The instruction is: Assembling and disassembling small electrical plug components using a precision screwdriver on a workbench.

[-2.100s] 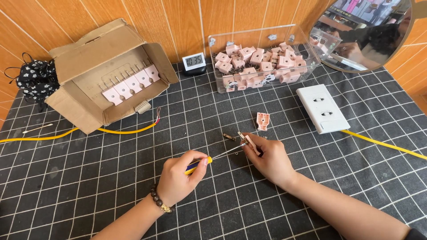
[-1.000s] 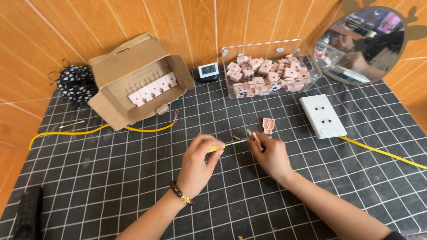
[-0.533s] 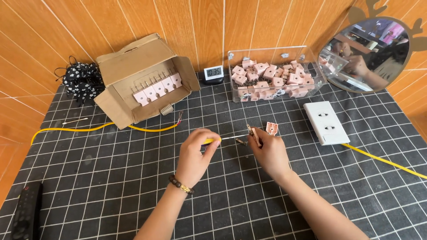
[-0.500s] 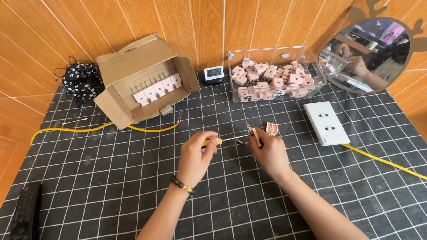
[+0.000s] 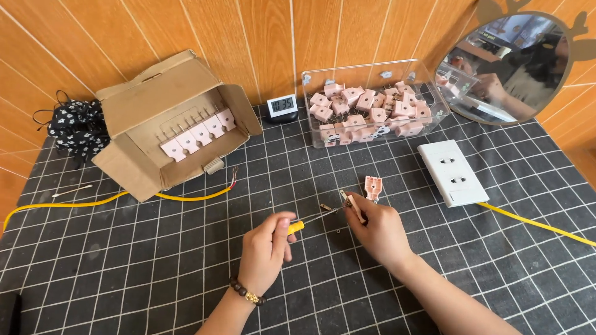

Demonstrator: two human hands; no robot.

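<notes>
My left hand (image 5: 266,250) grips a small screwdriver with a yellow handle (image 5: 297,227); its thin shaft points right toward my right hand (image 5: 379,227). Between the right hand's fingertips is a small brass metal piece (image 5: 351,204), which the screwdriver tip meets. A pink plastic socket part (image 5: 372,188) lies on the mat just beyond those fingers. A tiny brass piece (image 5: 325,207) and a small screw (image 5: 338,231) rest on the mat between both hands.
Far left stands an open cardboard box (image 5: 167,121) holding a row of pink parts. A clear bin (image 5: 375,111) of pink parts sits at the back, a small digital clock (image 5: 282,106) beside it. A white socket plate (image 5: 452,172), yellow cables (image 5: 535,226), a round mirror (image 5: 509,59) and a black patterned fabric (image 5: 73,125) surround the black grid mat (image 5: 149,267).
The view has shifted so both hands sit lower in frame. The hands stay together at the metal piece, with the screwdriver still against it.
</notes>
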